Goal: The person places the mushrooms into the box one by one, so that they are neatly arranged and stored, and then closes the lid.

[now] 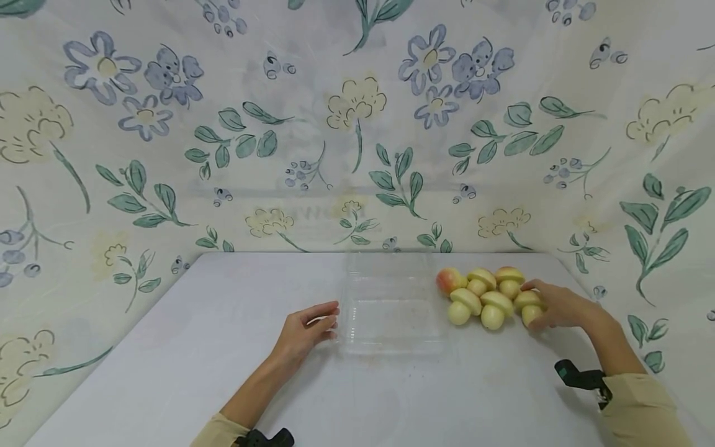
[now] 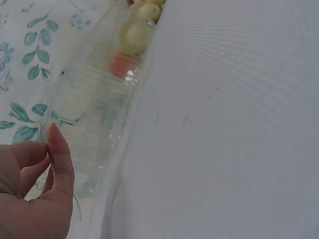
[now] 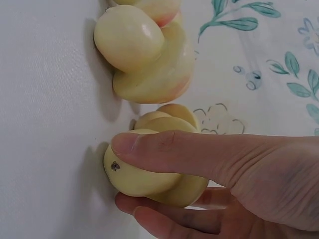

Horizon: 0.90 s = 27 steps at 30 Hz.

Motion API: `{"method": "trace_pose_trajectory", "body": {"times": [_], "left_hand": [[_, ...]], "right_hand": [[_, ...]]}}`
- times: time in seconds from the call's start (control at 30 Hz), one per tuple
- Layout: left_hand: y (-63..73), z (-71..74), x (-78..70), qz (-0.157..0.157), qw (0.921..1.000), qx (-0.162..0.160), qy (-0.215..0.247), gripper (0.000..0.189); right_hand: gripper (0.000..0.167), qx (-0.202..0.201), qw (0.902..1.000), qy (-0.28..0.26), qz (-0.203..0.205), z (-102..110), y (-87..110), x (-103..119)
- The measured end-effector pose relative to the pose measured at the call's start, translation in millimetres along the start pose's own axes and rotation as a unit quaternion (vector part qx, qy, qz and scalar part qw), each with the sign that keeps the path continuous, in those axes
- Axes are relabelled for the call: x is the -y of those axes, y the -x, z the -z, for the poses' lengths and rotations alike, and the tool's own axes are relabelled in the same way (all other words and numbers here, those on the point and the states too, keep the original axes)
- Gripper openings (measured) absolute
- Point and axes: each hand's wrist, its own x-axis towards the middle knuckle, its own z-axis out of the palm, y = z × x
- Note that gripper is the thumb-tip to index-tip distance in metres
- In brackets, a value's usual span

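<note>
Right hand [image 1: 564, 305]: fingers curled round the held fruit [image 1: 528, 301], right of centre in the head view. Right wrist view has the thumb across its near face, fingers on the opposite side. Fruit is pale yellow, mushroom-shaped, cap up in the head view, dark spot at the end of the stem part. Can't tell if it's off the table. Five more just left of it, bunched: two mushroom-shaped in the front row [image 1: 496, 309], two behind, and a red-and-yellow one [image 1: 449, 282] at the group's back left, showing mostly its red side. Right wrist view catches more fruit along the top of the frame. Left hand [image 1: 304, 332]: fingertips at the left edge of the box [image 1: 391, 344], fingers bent toward it; can't tell if they pinch the rim or only touch it. Box is clear plastic, mid-frame, reaching back to the table's far edge, its right side just beside the fruit. Fruit shows through the plastic at the top of the left wrist view. Table [image 1: 167, 347] is white, filling the lower half of the frame. Patterned cloth [image 1: 234, 87] behind and at both sides: blue and yellow flowers, green leaves. Beige sleeves [image 1: 642, 403] at lower centre-left and lower right, black wrist gear [image 1: 581, 375] at both cuffs.
</note>
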Motion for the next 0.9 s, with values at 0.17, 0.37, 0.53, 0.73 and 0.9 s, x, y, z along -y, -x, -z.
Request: {"method": "trace_pose_trajectory", "body": {"times": [0.17, 0.37, 0.53, 0.73, 0.9], "left_hand": [[0.6, -0.1, 0.7, 0.005, 1.0000, -0.001, 0.000, 0.043], [0.6, -0.3, 0.9, 0.004, 1.0000, 0.000, 0.004, 0.044], [0.1, 0.1, 0.1, 0.005, 1.0000, 0.000, -0.002, 0.044], [-0.1, 0.1, -0.5, 0.007, 1.0000, 0.000, -0.002, 0.044], [0.3, 0.1, -0.9, 0.005, 1.0000, 0.002, -0.004, 0.044]], "right_hand": [[0.084, -0.003, 1.0000, 0.003, 0.004, -0.7, -0.6, -1.1], [0.085, -0.013, 0.9998, 0.005, 0.013, -0.5, 0.0, -1.0], [0.086, -0.032, 0.9991, 0.007, 0.027, 2.5, 3.1, 1.1], [0.083, -0.065, 0.9951, 0.041, 0.061, 5.5, 4.5, 3.6], [0.081, -0.081, 0.9934, 0.046, 0.067, 6.4, 5.8, 6.0]]}}
